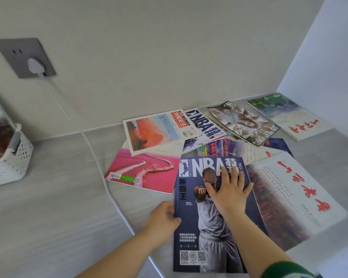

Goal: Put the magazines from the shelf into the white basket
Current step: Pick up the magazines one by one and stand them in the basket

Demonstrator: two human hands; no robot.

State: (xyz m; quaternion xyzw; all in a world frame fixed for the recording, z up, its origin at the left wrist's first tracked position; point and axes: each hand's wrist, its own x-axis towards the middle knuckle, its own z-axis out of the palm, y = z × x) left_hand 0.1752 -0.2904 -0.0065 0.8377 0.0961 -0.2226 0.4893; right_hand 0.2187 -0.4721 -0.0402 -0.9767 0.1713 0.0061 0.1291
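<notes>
A dark blue NBA magazine (pixel 191 221) lies at the front of the grey shelf (pixel 54 197), its lower end past the shelf's front edge. My left hand (pixel 165 217) grips its left edge, thumb on the cover. My right hand (pixel 229 189) lies flat on the cover with fingers spread. Several other magazines are scattered behind: a pink one (pixel 145 173), an orange-red one (pixel 153 133), a second NBA issue (pixel 205 127), and a white one with red script (pixel 293 193) to the right. The white basket (pixel 10 163) stands at the far left, with something in it.
A grey wall socket (pixel 24 57) holds a white plug (pixel 35 67). Its white cable (pixel 100 169) runs down the wall and across the shelf, passing just left of the magazines. White walls close the back and right side.
</notes>
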